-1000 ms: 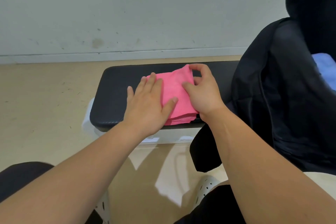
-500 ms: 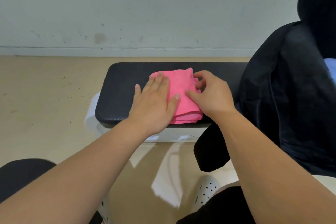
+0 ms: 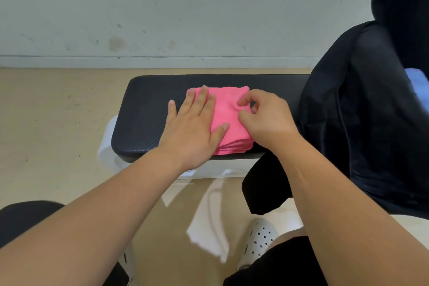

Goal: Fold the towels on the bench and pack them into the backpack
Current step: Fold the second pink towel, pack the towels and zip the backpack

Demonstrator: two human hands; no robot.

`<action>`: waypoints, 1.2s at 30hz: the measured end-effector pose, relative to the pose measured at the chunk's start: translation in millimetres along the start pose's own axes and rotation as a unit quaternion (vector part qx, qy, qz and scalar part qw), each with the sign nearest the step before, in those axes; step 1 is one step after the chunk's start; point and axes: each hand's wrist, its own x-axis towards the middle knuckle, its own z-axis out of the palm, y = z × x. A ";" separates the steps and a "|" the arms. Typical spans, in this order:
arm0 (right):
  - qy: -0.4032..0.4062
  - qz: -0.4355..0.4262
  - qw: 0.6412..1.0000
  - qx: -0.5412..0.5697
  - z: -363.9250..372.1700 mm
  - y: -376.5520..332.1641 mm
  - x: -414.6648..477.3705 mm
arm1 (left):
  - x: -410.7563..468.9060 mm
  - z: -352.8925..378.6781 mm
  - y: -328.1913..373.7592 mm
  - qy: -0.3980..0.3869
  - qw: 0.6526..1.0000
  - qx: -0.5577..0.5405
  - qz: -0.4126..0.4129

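A pink towel, folded into a thick square, lies on the black padded bench. My left hand rests flat on the towel's left half, fingers spread. My right hand sits at the towel's right edge, thumb and forefinger pinching the top layer of cloth. The black backpack stands open at the bench's right end, with a light blue towel showing inside it.
A grey-white wall runs close behind the bench. Beige floor spreads to the left. My knees in black shorts and a white perforated shoe are below the bench's front edge.
My left hand stayed pressed flat on the towel. My right hand's fingers curled from lying flat along the right edge into a pinch on the cloth. The head camera shifted slightly.
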 end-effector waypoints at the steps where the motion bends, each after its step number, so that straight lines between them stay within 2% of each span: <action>1: -0.009 0.005 0.999 -0.033 -1.4 0.4 -1.5 | 1.1 1.3 -0.2 -0.009 1.000 0.004 0.006; 4: -0.038 0.018 0.991 -0.127 0.1 4.0 -2.8 | 2.8 7.3 -1.6 -0.044 0.998 0.030 0.017; 6: 0.020 -0.021 0.984 -0.178 2.4 0.4 0.1 | 2.4 10.8 -3.8 -0.049 0.998 0.036 0.021; 8: 0.083 -0.111 0.967 -0.212 7.8 -3.5 4.7 | 1.6 13.4 -5.4 -0.048 0.998 0.032 0.021; 9: 0.070 -0.143 0.961 -0.228 12.2 -3.3 7.7 | 1.6 14.1 -5.8 -0.046 0.998 0.026 0.021; 10: 0.021 -0.154 0.956 -0.250 16.3 -1.4 10.5 | 1.7 14.4 -5.7 -0.046 0.999 0.018 0.021; 12: -0.112 -0.114 0.947 -0.279 24.3 7.6 13.5 | 0.8 13.4 -5.7 -0.051 0.998 -0.001 0.021; 13: -0.154 -0.088 0.945 -0.275 25.4 12.7 15.2 | -0.8 12.1 -6.6 -0.053 0.998 -0.010 0.022; 15: -0.169 -0.082 0.949 -0.254 24.8 18.2 17.7 | -6.7 9.0 -9.3 -0.042 0.999 -0.028 0.020; 18: -0.135 -0.096 0.957 -0.237 23.3 16.1 18.3 | -17.0 3.8 -15.0 0.020 0.998 -0.056 -0.023; 22: -0.056 -0.074 0.946 -0.310 18.0 1.2 9.5 | -22.6 -11.2 -23.5 0.083 0.988 -0.056 -0.120; 27: -0.107 0.014 0.961 -0.256 15.7 -19.4 -8.2 | -22.2 -19.6 -32.6 -0.001 0.977 -0.120 -0.178; 29: -0.116 0.029 0.965 -0.233 13.4 -22.1 -10.9 | -17.5 -22.7 -34.1 -0.017 0.973 -0.141 -0.184; 33: -0.117 0.038 0.956 -0.266 3.7 -20.3 -8.3 | -2.5 -36.1 -37.9 -0.026 0.977 -0.152 -0.151; 36: -0.141 -0.057 0.968 -0.198 4.2 -15.9 -1.8 | 11.0 -45.3 -39.9 -0.034 0.980 -0.177 -0.080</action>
